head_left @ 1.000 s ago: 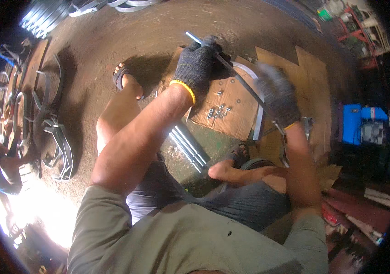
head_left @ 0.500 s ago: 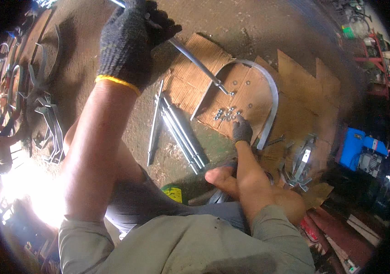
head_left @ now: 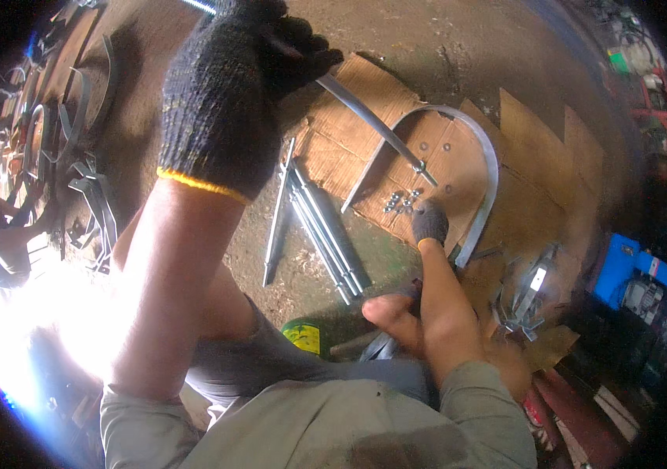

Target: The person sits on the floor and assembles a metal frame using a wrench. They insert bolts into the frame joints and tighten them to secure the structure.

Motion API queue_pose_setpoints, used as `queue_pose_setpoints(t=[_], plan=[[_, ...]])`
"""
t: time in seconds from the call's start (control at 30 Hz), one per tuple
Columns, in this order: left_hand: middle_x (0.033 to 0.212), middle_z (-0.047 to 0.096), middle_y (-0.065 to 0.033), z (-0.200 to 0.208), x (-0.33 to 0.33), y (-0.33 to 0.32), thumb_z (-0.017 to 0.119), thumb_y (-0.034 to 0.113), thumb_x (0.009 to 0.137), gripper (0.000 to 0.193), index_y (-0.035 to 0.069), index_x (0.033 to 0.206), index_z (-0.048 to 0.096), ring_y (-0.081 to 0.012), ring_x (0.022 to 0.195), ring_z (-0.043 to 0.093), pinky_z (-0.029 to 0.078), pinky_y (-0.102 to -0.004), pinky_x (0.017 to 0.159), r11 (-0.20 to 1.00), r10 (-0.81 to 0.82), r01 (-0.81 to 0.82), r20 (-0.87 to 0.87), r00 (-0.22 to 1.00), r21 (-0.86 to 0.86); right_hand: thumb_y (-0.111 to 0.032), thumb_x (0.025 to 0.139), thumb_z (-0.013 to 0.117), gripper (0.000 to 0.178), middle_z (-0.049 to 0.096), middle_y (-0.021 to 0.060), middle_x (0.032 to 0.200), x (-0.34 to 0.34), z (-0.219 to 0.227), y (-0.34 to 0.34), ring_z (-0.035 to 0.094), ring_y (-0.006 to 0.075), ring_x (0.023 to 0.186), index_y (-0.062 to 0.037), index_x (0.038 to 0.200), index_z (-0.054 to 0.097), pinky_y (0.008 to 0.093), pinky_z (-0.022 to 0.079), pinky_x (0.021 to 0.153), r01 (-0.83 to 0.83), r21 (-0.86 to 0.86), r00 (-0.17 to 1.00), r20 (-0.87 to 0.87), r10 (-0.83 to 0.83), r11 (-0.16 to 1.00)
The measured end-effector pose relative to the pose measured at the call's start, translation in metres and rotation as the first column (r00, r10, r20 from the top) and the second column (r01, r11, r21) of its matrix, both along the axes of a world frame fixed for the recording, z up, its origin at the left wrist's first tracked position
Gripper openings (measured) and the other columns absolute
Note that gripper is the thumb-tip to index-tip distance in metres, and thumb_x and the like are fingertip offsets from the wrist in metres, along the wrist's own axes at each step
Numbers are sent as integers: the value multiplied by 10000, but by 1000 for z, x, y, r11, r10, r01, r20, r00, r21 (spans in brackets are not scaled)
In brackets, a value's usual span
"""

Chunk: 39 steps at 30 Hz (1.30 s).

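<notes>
My left hand [head_left: 220, 102], in a dark knit glove with a yellow cuff, is closed around a long metal rod [head_left: 368, 117]. The rod slants down to the right, with threads at its upper end. Near its lower end sits a nut [head_left: 419, 166], and the tip hangs over the cardboard [head_left: 376, 86]. My right hand [head_left: 431, 224], gloved alike, reaches into a cluster of nuts [head_left: 402, 201] with its fingers drawn together; what they pinch is hidden. Around this spot lies a U-shaped flat metal band [head_left: 489, 168]. Several flat washers [head_left: 447, 147] lie inside its curve.
Several similar rods [head_left: 321, 227] lie on the floor left of the cardboard. Bent metal brackets [head_left: 529, 301] rest at right, and more bent strips [head_left: 95, 203] at far left. A blue machine [head_left: 622, 270] stands far right. A green-yellow can [head_left: 302, 336] is by my leg.
The rod's lower tip has moved down and right, closer to my right hand. My right hand has shifted slightly left over the nuts, and fewer of them show. The whole view has shifted a little.
</notes>
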State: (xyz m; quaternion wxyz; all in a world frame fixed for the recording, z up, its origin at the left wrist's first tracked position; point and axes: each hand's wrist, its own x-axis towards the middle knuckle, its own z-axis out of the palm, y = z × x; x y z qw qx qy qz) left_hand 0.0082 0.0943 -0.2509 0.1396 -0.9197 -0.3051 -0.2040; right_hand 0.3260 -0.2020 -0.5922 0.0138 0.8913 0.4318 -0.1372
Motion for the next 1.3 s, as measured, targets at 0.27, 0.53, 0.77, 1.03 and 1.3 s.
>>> queue_pose_setpoints(t=[0.27,0.53,0.77,1.03,1.3], plan=[[1189,716,-51,3,22,5,665,275,863,337,251,1189,744,-279,1168,641,482,-419,1062,985,56,-35,-119,991,170,2,864,731,277,710,108,890,-22,139,44,702,225,715,-17,1135,678,346,622,638,924,254,280,-959,-51,285],[1043,721,-37,-25,77,2,661,291,883,214,240,1069,753,-281,1056,662,529,-403,948,410,514,714,790,333,-568,-63,942,695,268,689,125,911,-28,222,45,700,257,777,9,1195,643,402,651,697,923,318,296,-946,130,215],[919,719,-138,0,93,-33,703,314,911,282,53,998,638,-343,875,712,577,-449,775,241,849,865,527,30,-439,-47,833,740,128,700,90,868,22,190,13,698,226,792,0,942,694,369,598,676,316,721,948,-260,-183,617],[966,747,-160,-6,94,-32,746,338,904,355,31,1036,625,-356,927,727,594,-444,813,232,821,921,570,-12,-314,-54,874,698,92,711,102,880,-11,273,38,688,219,710,27,917,700,358,597,649,762,633,646,-758,91,-138],[1140,744,-93,-10,99,-26,641,270,975,227,60,1051,684,-328,978,713,563,-427,872,156,860,963,510,-23,-220,76,868,634,156,690,148,996,2,327,40,712,271,887,73,1015,686,343,651,781,659,732,752,-649,115,-172]])
